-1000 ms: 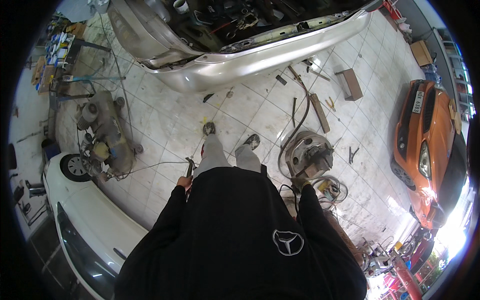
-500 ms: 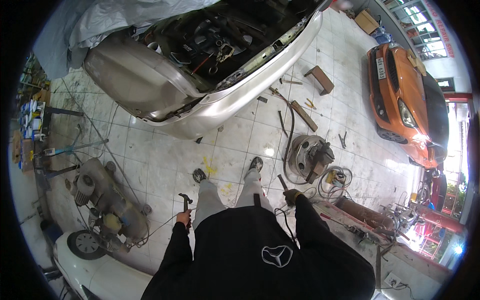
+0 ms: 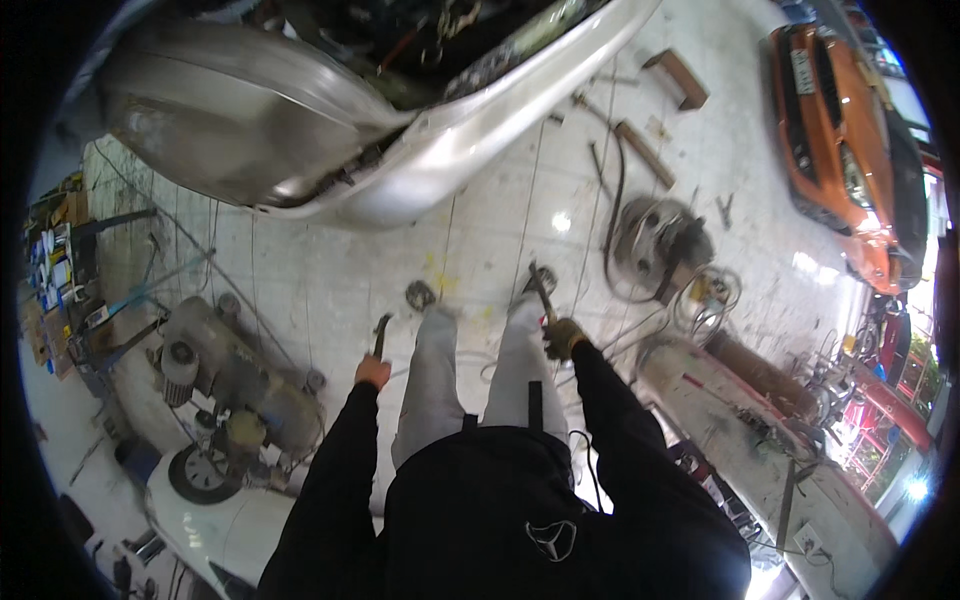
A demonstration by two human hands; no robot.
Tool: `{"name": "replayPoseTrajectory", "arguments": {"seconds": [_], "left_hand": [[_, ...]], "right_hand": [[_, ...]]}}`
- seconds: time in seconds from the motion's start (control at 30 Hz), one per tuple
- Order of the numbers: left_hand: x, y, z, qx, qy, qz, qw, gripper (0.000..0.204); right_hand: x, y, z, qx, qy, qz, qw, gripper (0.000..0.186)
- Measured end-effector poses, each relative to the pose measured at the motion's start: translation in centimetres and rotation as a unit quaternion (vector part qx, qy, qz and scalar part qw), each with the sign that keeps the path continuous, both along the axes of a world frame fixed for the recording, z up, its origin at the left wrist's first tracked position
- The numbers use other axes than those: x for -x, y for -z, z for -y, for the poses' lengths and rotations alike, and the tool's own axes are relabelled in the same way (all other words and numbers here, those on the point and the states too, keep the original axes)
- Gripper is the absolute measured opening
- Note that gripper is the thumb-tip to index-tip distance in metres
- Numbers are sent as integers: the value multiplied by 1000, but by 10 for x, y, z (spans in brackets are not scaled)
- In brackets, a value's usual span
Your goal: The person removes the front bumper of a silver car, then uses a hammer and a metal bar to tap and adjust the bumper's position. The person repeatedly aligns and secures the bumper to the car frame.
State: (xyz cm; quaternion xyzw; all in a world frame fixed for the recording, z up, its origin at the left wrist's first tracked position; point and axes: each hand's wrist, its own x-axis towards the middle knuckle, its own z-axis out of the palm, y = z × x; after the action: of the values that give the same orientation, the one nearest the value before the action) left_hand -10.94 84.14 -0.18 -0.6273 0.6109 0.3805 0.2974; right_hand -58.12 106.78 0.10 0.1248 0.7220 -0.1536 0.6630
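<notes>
My left hand (image 3: 373, 371), bare, is closed around the handle of a hammer (image 3: 382, 330) beside my left leg, its head pointing away from me. A dark glove covers my right hand (image 3: 565, 341), which grips a dark, flat metal bar (image 3: 541, 290), perhaps a chisel; the far end overlaps my right shoe in the picture. Both tools hang in the air above the tiled floor. Ahead stands a beige-silver car (image 3: 430, 170) with its end compartment open and parts exposed. Neither hand touches it.
To the right are a round metal stand (image 3: 645, 245), a brown block (image 3: 678, 80), a wooden strip (image 3: 646, 155) and hoses. An orange car (image 3: 850, 170) stands farther right. At left are an air compressor (image 3: 240, 360) and a white car (image 3: 230, 530). A long panel (image 3: 740, 430) lies lower right.
My right hand has moved forward and inward with the metal bar. My left hand has moved forward slightly, still holding the hammer. The whole view has shifted, with the silver car higher in it.
</notes>
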Motion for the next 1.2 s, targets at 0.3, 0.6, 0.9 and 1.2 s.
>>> {"name": "replayPoseTrajectory", "arguments": {"seconds": [0.3, 0.6, 0.9, 1.2], "left_hand": [[201, 223, 30, 36, 104, -16, 994, 48], [364, 434, 128, 231, 135, -89, 959, 57], [279, 332, 56, 108, 108, -88, 984, 64], [87, -17, -91, 1, -219, -5, 976, 40]], "right_hand": [[-5, 242, 105, 57, -171, -320, 930, 35], [27, 427, 207, 141, 1, -312, 940, 43], [44, 392, 77, 247, -230, -302, 891, 59], [194, 77, -131, 36, -63, -196, 978, 45]]}}
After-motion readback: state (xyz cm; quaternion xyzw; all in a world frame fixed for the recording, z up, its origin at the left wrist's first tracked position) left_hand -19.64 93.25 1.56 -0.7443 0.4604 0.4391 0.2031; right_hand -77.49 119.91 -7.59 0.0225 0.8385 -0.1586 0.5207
